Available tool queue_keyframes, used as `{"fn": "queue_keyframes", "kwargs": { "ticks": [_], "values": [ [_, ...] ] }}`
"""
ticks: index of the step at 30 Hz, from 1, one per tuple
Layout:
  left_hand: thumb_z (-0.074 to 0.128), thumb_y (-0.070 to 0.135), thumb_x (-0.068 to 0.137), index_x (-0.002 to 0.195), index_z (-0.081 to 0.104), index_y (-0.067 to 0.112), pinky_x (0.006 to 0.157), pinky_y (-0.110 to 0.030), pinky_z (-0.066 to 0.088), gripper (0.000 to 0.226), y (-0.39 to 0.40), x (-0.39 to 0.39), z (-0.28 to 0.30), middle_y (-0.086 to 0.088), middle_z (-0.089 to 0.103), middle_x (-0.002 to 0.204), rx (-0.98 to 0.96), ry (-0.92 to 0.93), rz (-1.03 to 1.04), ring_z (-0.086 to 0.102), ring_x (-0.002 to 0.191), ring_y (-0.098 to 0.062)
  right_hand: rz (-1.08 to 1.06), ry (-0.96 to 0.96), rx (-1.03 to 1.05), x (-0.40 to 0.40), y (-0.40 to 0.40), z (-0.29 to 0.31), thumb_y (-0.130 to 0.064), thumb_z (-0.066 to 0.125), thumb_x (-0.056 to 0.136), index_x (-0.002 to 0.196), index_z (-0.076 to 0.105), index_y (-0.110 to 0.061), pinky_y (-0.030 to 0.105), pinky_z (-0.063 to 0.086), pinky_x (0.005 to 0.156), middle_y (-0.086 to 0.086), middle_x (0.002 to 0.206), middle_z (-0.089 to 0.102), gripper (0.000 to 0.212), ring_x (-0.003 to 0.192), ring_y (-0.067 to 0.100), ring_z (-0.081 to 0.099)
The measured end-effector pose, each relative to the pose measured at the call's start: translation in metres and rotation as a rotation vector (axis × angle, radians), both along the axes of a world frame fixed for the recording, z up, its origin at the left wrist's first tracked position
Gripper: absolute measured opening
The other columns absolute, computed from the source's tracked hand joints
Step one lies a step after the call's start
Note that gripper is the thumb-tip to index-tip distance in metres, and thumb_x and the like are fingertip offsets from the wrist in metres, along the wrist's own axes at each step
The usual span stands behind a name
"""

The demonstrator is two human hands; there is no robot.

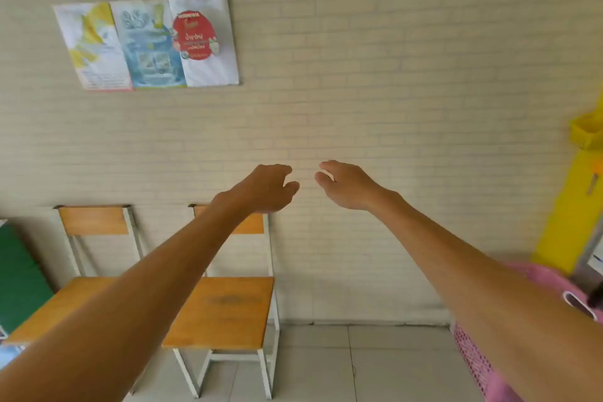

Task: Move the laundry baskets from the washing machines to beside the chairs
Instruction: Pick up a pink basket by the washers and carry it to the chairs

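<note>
Both hands, left [266,188] and right [349,184], are raised empty with fingers loosely spread. A pink basket [483,365] stands right of the chairs [225,310], so this looks like a placing step just done. Next probably calls for another basket, though no machines are in view.

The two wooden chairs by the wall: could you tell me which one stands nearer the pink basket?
The right-hand chair, beside the open floor; the other chair stands farther from the pink basket.

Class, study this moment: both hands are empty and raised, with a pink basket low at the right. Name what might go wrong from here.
1. The pink basket sits low, partly hidden under the right forearm; the person might trip on it.
2. Left hand and right hand hold nothing and are raised toward the wall, far above the basket, so regrasping means a deep bend.
3. The nearer chair narrows the floor gap, so a basket could knock it.
</note>
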State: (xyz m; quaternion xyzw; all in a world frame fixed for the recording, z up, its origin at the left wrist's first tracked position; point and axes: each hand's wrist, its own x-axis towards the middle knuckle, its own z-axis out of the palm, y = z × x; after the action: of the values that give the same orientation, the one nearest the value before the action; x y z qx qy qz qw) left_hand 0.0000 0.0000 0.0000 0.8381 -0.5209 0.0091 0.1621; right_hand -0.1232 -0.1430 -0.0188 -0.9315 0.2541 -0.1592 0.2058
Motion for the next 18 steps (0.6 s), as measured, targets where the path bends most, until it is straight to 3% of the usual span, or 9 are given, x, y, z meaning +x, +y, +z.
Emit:
{"fn": "queue_keyframes", "kwargs": {
  "ticks": [5, 12, 18],
  "values": [
    [0.044, 0.045, 0.099, 0.150, 0.035, 0.017, 0.111, -0.034, 0.031, 0.059, -0.050, -0.043, -0.072, -0.004, 0.041, 0.153, 0.149, 0.067, -0.131, 0.040, 0.139, -0.024, -0.150, 0.039, 0.148, -0.064, -0.027, -0.074, -0.045, 0.032, 0.106, 0.157, 0.034, -0.015, 0.036, 0.028, 0.117, 0.001, 0.164, 0.033, 0.059, 0.149, 0.022, 0.033],
    [0.045, 0.046, 0.098, 0.148, 0.038, 0.020, 0.115, -0.039, 0.030, 0.057, -0.136, -0.127, -0.176, -0.001, 0.039, 0.155, 0.323, 0.177, -0.369, 0.039, 0.140, -0.024, -0.457, 0.071, 0.372, -0.180, -0.057, -0.186, -0.043, 0.039, 0.104, 0.154, 0.038, -0.016, 0.038, 0.039, 0.111, 0.007, 0.155, 0.047, 0.056, 0.139, 0.025, 0.048],
    [0.045, 0.043, 0.099, 0.149, 0.037, 0.020, 0.116, -0.038, 0.027, 0.055, -0.214, -0.191, -0.231, -0.001, 0.035, 0.157, 0.487, 0.213, -0.536, 0.034, 0.142, -0.024, -0.628, 0.147, 0.558, -0.260, -0.104, -0.270, -0.035, 0.041, 0.105, 0.136, 0.055, -0.010, 0.043, 0.039, 0.109, 0.012, 0.140, 0.058, 0.042, 0.133, 0.027, 0.050]
  ]
}}
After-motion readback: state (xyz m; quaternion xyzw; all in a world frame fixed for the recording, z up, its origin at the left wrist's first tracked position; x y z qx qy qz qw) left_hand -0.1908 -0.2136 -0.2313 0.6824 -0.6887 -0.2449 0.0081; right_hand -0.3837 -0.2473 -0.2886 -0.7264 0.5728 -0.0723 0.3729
